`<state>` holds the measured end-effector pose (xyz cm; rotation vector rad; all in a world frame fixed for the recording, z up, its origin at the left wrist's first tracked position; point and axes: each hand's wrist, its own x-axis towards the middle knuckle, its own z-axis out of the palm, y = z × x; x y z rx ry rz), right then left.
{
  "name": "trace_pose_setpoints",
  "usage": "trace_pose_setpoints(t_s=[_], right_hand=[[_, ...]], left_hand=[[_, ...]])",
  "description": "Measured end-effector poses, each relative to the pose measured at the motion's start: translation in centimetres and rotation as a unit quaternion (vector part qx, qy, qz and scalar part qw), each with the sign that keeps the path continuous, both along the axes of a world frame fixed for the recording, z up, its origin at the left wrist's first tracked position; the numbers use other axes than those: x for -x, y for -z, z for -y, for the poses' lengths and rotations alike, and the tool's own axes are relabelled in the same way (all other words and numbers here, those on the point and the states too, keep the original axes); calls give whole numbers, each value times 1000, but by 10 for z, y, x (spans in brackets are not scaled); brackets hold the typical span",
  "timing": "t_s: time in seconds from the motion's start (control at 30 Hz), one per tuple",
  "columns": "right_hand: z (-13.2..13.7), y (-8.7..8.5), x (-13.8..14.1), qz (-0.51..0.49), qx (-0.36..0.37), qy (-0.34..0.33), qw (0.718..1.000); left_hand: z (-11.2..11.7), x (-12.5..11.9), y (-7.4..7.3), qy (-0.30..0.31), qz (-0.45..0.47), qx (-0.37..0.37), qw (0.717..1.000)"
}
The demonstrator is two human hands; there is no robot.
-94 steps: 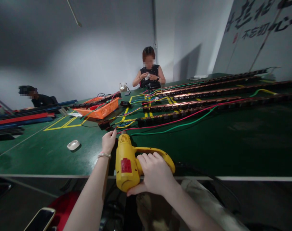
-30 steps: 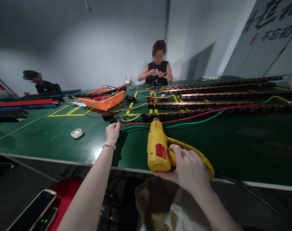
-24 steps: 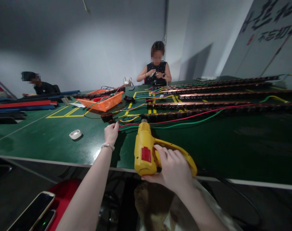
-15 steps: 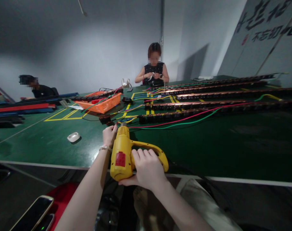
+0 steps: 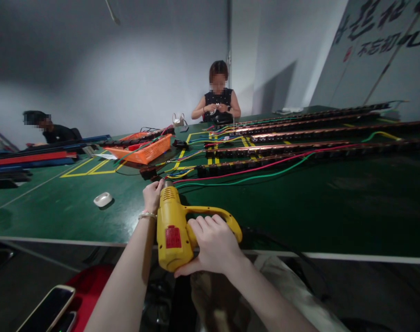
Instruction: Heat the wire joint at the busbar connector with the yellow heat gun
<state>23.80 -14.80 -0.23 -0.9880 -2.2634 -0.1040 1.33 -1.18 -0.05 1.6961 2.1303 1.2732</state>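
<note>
My right hand (image 5: 213, 244) is wrapped round the handle of a yellow heat gun (image 5: 173, 230) with a red label on its body. Its metal nozzle points away from me, toward the wires. Beside the nozzle, my left hand (image 5: 153, 196) is closed, its fingertips pinched at the end of the wires. A red wire (image 5: 231, 179) and a green wire (image 5: 251, 180) run from there to the right across the table. Exactly what lies between the left fingertips is hidden. Just beyond them sit yellow and blue wires (image 5: 180, 174) and a small dark block (image 5: 149, 173).
Long dark strips with copper-coloured edges (image 5: 265, 159) lie across the green table (image 5: 300, 216). An orange basket (image 5: 151, 152) holds more parts. A small white dish (image 5: 102, 199) stands at left. A phone (image 5: 47, 309) lies below. Two people (image 5: 219, 101) sit beyond the table.
The heat gun has tilted a little, its nozzle end now slightly lower and further left. The view has shifted slightly. Both hands keep their grips.
</note>
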Motion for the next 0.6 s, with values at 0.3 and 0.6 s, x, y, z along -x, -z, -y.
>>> trace_pose_setpoints(t_s=[0.3,0.6], right_hand=[[-5,-5,-12,6,33,3,999],[-9,-9,-45,2,31,28,999]], left_hand=[[0,-4,1,-16,-52,-22,998],[-1,-3,3,-12,-54,-27,998]])
